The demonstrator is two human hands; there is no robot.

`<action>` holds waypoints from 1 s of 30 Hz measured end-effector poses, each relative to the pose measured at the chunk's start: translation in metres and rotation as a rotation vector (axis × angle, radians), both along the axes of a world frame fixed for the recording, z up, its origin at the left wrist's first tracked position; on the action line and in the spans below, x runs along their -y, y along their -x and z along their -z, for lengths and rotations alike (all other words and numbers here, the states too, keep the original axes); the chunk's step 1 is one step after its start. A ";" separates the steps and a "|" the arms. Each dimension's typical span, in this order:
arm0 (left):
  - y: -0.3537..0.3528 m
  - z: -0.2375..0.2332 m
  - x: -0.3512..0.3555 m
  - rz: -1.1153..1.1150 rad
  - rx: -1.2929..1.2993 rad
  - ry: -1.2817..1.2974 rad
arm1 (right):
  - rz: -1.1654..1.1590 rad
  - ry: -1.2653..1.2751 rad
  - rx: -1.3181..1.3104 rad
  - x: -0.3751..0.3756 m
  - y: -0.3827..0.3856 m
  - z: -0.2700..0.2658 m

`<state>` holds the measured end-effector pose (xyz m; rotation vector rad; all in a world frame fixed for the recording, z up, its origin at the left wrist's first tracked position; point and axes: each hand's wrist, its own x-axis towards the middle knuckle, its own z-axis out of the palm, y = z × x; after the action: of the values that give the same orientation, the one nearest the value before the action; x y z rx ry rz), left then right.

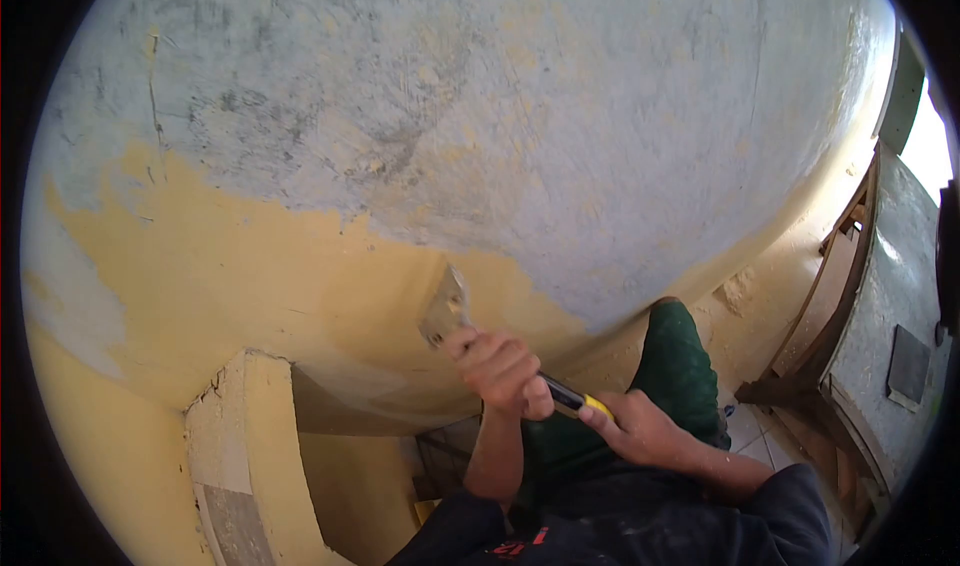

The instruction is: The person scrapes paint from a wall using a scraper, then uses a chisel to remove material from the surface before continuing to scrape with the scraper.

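Note:
A long-handled scraper (562,393) with a black and yellow handle slants across the front of my body. My left hand (498,371) is wrapped round it close behind the metal blade, while my right hand (636,428) grips the yellow end of the handle. The broad blade lies against the wall (300,266), over a yellow area. Above the blade, the wall has a patchy grey-white coat with dark smudges and scratches. The lower border of that coat is ragged where it meets the yellow.
A ledge with a broken, rough edge (222,421) juts out at lower left, beside a recess. At right stands a worn grey-topped table (900,256) with a small dark square piece (908,368) on it. My knee in green trousers (675,356) is close to the wall.

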<state>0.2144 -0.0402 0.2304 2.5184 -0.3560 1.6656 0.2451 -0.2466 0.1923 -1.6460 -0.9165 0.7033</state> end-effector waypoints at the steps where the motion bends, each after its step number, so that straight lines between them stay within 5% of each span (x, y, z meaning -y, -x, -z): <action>1: 0.003 0.008 0.006 0.018 -0.017 0.025 | -0.002 0.050 -0.024 0.005 0.003 0.006; 8: 0.001 0.044 0.015 0.065 -0.090 0.137 | 0.036 0.154 -0.077 0.014 0.014 0.033; 30: -0.013 0.028 -0.003 0.080 -0.075 0.126 | 0.002 0.247 -0.061 -0.003 -0.007 0.010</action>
<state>0.2279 -0.0368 0.2023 2.4336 -0.3297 1.5111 0.2520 -0.2433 0.1821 -1.8307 -0.8088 0.8888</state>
